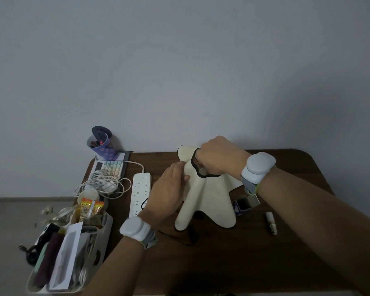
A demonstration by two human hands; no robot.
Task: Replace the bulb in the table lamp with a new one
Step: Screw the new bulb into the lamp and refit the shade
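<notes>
The table lamp has a cream, wavy, skirt-like shade [205, 199] with a dark trim, standing on the brown table [222, 263]. My left hand [167, 193] grips the shade's left side. My right hand [216, 155] reaches down into the shade's dark-rimmed top opening, fingers closed around something pale inside; what it is cannot be told. A small bulb [271, 222] with a metal base lies on the table to the right of the lamp. A small open box [244, 205] sits beside the shade under my right wrist.
A white power strip [139, 193] lies left of the lamp. Further left are coiled white cables [104, 183], a pastel keypad [113, 168], a purple pen cup [103, 146] and a white organiser bin [100, 248] full of items. A wall rises behind.
</notes>
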